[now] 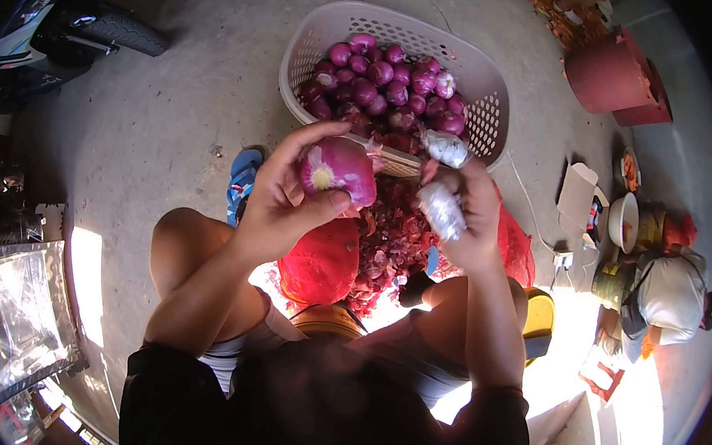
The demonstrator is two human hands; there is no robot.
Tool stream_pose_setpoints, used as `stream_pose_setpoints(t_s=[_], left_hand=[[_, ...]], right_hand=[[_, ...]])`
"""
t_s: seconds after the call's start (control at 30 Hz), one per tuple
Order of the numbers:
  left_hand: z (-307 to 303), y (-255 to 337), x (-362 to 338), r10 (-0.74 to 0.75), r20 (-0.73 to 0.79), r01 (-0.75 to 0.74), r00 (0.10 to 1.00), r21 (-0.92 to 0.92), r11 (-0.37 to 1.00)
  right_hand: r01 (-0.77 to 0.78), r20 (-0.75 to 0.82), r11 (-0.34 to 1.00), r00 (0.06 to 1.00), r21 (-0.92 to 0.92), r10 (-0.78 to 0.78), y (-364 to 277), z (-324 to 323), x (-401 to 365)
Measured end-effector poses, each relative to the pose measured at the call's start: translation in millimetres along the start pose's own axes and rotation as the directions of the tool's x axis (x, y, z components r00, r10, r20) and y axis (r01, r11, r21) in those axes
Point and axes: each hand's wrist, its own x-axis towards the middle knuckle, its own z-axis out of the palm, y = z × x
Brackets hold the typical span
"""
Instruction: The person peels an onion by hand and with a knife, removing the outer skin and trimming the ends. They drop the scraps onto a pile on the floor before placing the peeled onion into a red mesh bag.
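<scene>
My left hand (292,188) is wrapped round a red onion (337,171), its pale root end facing me. Loose papery skin sticks out from the onion's right side. Just to the right, my right hand (470,202) has its thumb and forefinger covered in silvery wrapping (440,212). Its fingers are bent toward each other, with a small reddish bit showing between them; I cannot tell what it is. Beyond both hands stands a pale plastic basket (301,68) holding many red onions (380,74). Below them lies a heap of onion skins (393,234).
Red sacking (320,257) lies between my knees beside the skins. A motorbike wheel (125,27) is at the upper left. On the right are a red bucket (614,71), a white bowl (622,220), a cardboard box (577,194) and a power cord with a plug (563,259).
</scene>
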Motion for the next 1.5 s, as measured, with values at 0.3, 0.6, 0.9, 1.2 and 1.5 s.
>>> stream_pose_setpoints(t_s=[0.3,0.6,0.9,1.2,1.5], left_hand=[[-6,-7,-1,-0.021,-0.029,0.02,0.999,-0.058,0.998],[-8,-12,-4,-0.105,-0.031,0.101,0.994,-0.107,0.989],[-8,-10,-2,-0.122,0.012,0.12,0.992,-0.315,0.942],[-7,-9,-3,-0.234,0.017,0.227,0.972,-0.33,0.916],[-9,-8,-2,-0.218,0.021,0.217,0.976,-0.247,0.944]], right_hand=[[0.037,0.163,0.934,0.986,-0.357,0.023,9,7,-7],[0.001,0.131,0.923,0.99,-0.386,0.054,7,12,-2],[0.118,0.045,0.984,0.993,-0.134,-0.113,9,14,3],[0.013,0.206,0.931,0.976,-0.366,0.068,-2,8,1],[-0.043,0.218,0.976,0.972,-0.214,0.09,7,6,-2]])
